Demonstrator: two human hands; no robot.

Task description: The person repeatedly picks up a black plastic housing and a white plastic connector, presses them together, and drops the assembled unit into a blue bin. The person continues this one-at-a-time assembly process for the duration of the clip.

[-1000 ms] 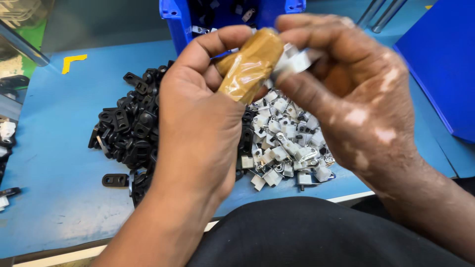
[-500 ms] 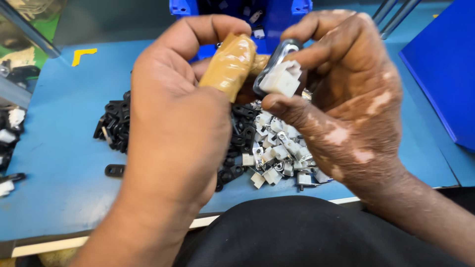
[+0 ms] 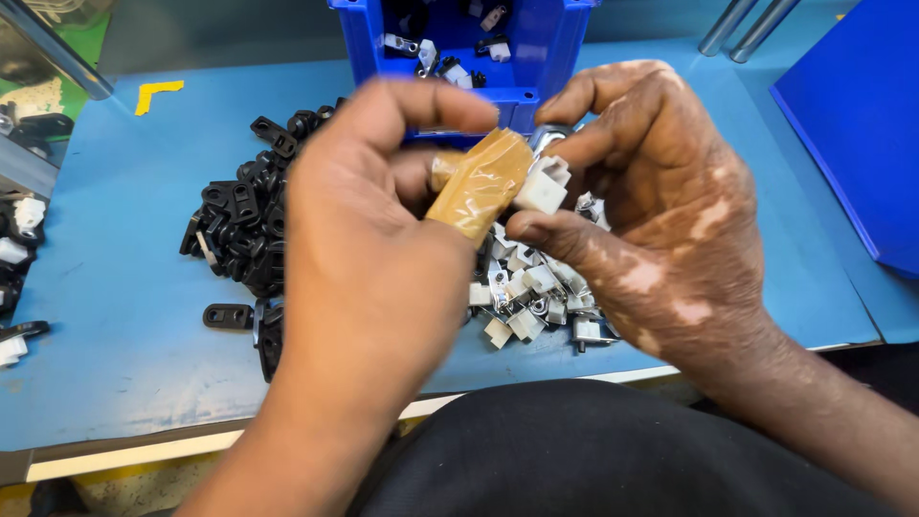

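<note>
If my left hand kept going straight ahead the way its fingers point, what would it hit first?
Probably the small white part pinched in the right hand: the left hand, its taped thumb leading, points up and right at it. Behind lies the blue bin; depth is unclear.

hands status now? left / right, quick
Left hand: fingers curled, taped thumb pressing on the small white and metal part.
Right hand: closed, pinching that same part between thumb and fingers.
</note>
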